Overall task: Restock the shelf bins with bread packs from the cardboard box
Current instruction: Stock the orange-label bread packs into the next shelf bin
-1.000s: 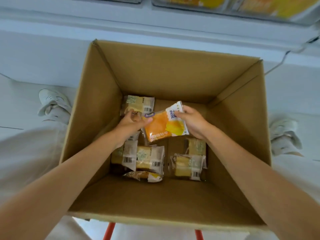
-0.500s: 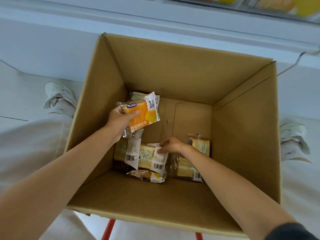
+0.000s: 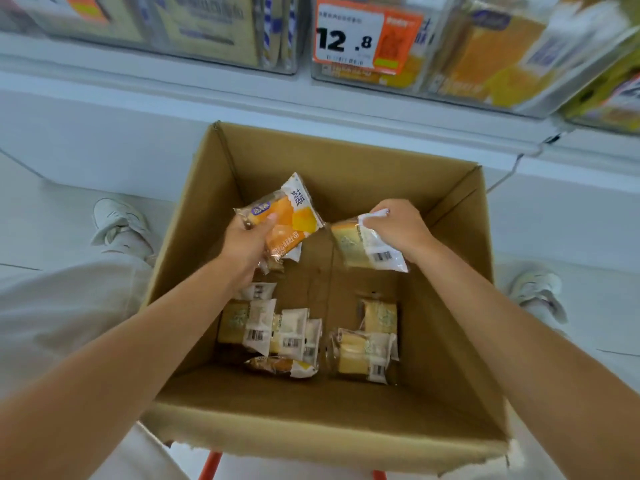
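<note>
Bread packs: two are lifted above the floor of the cardboard box (image 3: 346, 157), one per hand. The rest lie at the bottom.

- Left hand (image 3: 247, 242) grips an orange bread pack (image 3: 287, 220), thumb across the printed front and fingers curled behind. A second wrapper edge shows just beneath it; cannot tell whether that one is held too.
- Right hand (image 3: 396, 226) is clamped on the top seam of a pale bread pack (image 3: 367, 249), which hangs tilted below the fist.
- On the box floor: a cluster of pale packs (image 3: 270, 329) at left, another orange pack (image 3: 282, 367) in front of it, and two pale packs (image 3: 363, 351) at right.

Handling (judged): the packs are light, since one dangles from a seam pinch without strain. The film is glossy, so probably slippery, and crinkles under the fingers. The contents look soft and would crush under a hard squeeze. The crimped end seams are the safest hold, or a loose grip across the flat faces.

Legible writing: the white stripe on the orange pack reads "芝士风味". Its blue oval logo is too small to read. The pale packs show white back labels with barcodes, text unreadable. The price tag (image 3: 367, 39) on the clear shelf bins (image 3: 485, 50) above reads "12.8". Its small print is blurred.
</note>
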